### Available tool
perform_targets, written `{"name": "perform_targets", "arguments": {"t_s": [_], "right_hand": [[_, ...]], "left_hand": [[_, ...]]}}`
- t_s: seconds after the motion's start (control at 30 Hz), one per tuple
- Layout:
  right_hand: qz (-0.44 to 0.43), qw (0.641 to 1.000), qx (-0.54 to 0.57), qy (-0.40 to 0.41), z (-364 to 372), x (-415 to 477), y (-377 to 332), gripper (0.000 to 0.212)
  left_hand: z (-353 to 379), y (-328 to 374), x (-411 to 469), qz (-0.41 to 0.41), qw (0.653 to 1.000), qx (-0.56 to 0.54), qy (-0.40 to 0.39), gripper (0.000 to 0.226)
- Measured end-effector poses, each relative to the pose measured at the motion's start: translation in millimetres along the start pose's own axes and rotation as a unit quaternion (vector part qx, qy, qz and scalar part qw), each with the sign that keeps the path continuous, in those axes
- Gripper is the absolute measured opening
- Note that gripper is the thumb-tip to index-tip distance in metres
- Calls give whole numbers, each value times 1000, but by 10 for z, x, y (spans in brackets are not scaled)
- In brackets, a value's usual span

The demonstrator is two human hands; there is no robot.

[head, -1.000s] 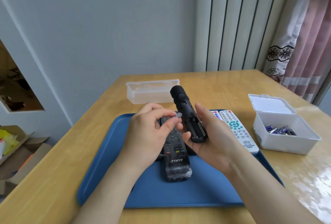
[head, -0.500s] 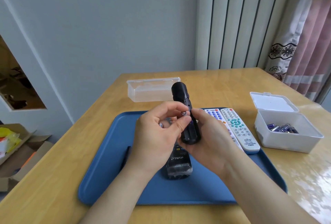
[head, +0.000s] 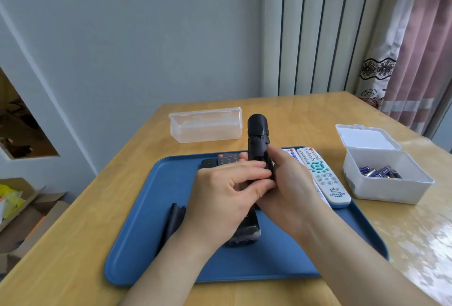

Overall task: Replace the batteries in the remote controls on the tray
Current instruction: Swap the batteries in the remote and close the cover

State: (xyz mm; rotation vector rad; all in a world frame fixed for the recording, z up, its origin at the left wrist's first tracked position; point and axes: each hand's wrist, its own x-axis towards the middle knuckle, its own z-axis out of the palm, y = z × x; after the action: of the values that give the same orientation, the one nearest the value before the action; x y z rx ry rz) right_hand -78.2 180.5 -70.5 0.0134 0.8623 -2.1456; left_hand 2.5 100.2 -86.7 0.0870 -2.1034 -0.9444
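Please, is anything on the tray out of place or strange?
A black piece, probably a battery cover, lies loose on the blue tray beside the left hand, off any remote. Nothing looks spilled or broken.

A second ago my left hand [head: 225, 193] pinches a battery by its tip just left of the black remote [head: 258, 134], whose open compartment faces me. Now those fingers lie across the remote's near half with the thumb below them, covering the compartment, and the battery is out of sight. My right hand [head: 291, 188] wraps closer round the remote's right side, the remote stands more upright than before, and my left forearm sits further right, so the black cover [head: 175, 217] on the tray [head: 146, 232] shows beside my wrist.
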Motion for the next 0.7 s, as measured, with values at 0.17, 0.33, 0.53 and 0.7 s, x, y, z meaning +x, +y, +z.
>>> {"name": "perform_targets", "arguments": {"t_s": [0.17, 0.33, 0.53, 0.7], "right_hand": [[-34, 999, 15, -1, 38, -20, 29, 35], [-79, 996, -28, -7, 55, -19, 93, 28], [-111, 988, -102, -36, 117, -85, 241, 24], [-110, 987, -101, -62, 125, -106, 232, 22]], "left_hand": [[-33, 78, 47, -117, 991, -64, -11, 20], [-79, 94, 91, -197, 975, -104, -10, 21], [-91, 52, 110, -227, 969, -97, 21, 14], [-105, 49, 121, -200, 978, -53, 9, 15]]}}
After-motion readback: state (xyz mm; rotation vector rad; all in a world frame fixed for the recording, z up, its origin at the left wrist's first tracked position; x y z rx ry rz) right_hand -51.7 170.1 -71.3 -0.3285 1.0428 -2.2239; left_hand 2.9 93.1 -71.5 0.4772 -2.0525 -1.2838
